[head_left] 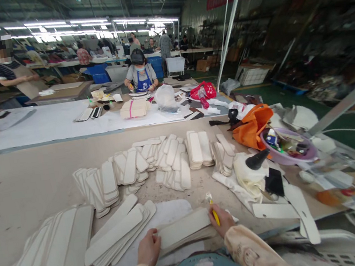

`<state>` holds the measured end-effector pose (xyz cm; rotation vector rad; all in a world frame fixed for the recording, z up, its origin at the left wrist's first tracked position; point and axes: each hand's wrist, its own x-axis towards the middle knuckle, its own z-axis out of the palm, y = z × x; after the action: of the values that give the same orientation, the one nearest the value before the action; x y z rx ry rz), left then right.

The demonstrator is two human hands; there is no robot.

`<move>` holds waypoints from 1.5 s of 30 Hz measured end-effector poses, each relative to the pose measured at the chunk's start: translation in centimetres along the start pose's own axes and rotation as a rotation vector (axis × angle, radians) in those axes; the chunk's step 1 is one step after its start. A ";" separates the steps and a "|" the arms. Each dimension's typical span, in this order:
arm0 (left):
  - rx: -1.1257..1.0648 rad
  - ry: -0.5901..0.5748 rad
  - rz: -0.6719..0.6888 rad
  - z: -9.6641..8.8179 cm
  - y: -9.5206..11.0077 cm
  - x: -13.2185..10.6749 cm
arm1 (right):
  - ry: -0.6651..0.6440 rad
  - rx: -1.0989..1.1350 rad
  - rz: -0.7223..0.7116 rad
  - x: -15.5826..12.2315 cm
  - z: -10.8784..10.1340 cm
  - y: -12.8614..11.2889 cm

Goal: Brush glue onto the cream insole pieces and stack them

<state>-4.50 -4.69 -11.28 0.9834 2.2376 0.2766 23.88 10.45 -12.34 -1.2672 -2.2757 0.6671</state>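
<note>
A long off-white strip (185, 227) with rounded ends lies on a small pile before me, over a pale sheet (175, 206). My left hand (149, 247) is closed at the strip's left end, its fingertips on the edge. Near the right end, my right hand (222, 221) is closed around a yellow-handled brush (215, 217), with a whitish blob at its tip. To the left lies a fanned stack of similar strips (119, 234), with a larger fanned stack (58, 253) beyond it. Shorter pieces (130, 165) sit in several piles farther back.
A white container with a black cone-shaped top (257, 160) stands at right, by a lilac basin (289, 160) of small items and an orange bag (254, 127). Across the table sits a co-worker (140, 73). A metal post (347, 101) slants at right.
</note>
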 end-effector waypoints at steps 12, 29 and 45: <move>0.061 -0.012 0.005 -0.1 0.1 0.1 | 0.006 -0.052 0.009 -0.1 1.1 0.4; 0.074 0.015 0.008 -0.6 0.6 0.0 | -0.027 -0.081 0.001 -1.4 1.1 0.1; -0.024 0.109 0.070 -0.5 1.0 -0.8 | 0.096 0.100 -0.024 -1.9 -1.8 -0.6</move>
<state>-3.88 -4.55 -10.07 1.0577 2.2951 0.3955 25.49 8.88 -10.90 -1.1968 -2.1498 0.6874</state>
